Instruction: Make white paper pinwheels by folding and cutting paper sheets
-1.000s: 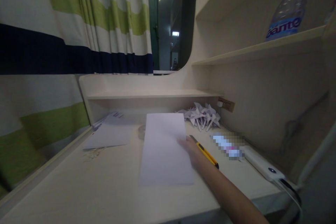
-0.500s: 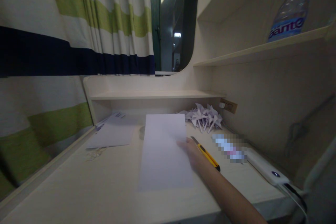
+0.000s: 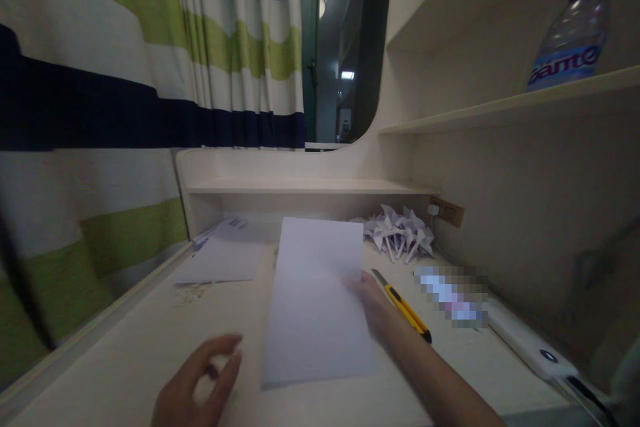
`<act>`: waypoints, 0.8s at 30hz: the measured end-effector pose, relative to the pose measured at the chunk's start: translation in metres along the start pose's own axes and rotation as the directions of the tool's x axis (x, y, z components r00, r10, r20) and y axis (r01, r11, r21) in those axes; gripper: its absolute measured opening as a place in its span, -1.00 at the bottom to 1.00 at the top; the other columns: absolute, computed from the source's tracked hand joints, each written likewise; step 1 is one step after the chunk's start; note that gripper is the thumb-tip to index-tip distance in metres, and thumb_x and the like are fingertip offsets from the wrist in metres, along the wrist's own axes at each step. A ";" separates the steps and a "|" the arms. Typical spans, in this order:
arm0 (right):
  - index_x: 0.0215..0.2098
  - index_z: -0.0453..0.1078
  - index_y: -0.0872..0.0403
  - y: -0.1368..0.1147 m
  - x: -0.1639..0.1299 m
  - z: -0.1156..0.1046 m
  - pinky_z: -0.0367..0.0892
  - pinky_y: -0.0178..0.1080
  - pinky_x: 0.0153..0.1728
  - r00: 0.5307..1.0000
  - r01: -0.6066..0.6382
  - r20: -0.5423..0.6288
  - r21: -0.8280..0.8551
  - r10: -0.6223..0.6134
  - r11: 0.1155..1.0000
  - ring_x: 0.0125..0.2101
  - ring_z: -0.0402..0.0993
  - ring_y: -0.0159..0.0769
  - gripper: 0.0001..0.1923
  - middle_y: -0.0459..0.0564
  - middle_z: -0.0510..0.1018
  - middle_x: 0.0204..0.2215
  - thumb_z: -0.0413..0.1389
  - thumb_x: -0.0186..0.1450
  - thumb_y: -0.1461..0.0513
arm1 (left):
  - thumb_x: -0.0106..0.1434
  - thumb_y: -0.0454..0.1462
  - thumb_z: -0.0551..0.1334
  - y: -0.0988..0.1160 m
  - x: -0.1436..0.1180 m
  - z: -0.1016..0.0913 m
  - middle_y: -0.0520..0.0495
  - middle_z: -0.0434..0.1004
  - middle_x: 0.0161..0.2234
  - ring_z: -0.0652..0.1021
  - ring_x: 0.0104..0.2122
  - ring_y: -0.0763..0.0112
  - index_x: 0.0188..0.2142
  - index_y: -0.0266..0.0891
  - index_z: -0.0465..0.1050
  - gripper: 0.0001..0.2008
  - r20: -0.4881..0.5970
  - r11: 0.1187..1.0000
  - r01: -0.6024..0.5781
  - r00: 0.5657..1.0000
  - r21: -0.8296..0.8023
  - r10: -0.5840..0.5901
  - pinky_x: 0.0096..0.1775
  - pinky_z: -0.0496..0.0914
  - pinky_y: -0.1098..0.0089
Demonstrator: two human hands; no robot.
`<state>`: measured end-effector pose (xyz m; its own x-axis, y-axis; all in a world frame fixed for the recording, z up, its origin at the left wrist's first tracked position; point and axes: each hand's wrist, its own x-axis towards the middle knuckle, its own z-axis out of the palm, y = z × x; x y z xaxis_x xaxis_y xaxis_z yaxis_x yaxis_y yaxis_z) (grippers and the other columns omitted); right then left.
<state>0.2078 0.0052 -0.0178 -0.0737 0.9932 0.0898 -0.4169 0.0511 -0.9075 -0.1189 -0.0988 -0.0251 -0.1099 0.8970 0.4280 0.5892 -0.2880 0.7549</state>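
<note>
A white sheet of paper (image 3: 317,307) stretches over the middle of the desk. My right hand (image 3: 371,297) grips its right edge, with the fingertips partly visible through or over the paper. To the left of the sheet, my left hand (image 3: 200,380) is empty, its thumb and forefinger curved toward each other with a small gap between the tips. Just right of my right wrist lies a yellow and black utility knife (image 3: 407,310), its blade pointing away from me; no hand holds it.
Several folded paper pinwheels (image 3: 400,233) are heaped at the back right. More paper sheets (image 3: 223,250) lie at the back left, beside some stringy bits (image 3: 195,293). A blurred-out phone-like item (image 3: 450,293) and a white power strip (image 3: 530,343) line the right side. A water bottle (image 3: 570,40) stands on a shelf.
My left hand has come into view at the lower left. The paper has shifted slightly toward me with my right hand still on it. The whole view has moved a little.
</note>
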 end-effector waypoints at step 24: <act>-0.19 0.50 0.18 -0.006 0.000 -0.009 0.37 -0.07 -0.12 0.994 -0.067 0.077 -0.156 0.080 0.986 -0.28 0.56 -0.10 -0.53 0.15 0.63 -0.26 0.38 -0.06 0.18 | 0.10 -0.10 0.36 0.005 0.136 0.061 -0.20 0.61 -0.29 0.55 -0.39 0.27 -0.15 -0.34 0.55 -0.60 0.668 0.745 0.382 0.735 -0.547 0.114 -0.36 0.35 0.39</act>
<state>0.2180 0.0060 -0.0161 -0.1762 0.9832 0.0485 -0.2651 0.0001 -0.9642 -0.0826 0.0426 0.0065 0.5214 0.8506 0.0684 -0.0407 -0.0553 0.9976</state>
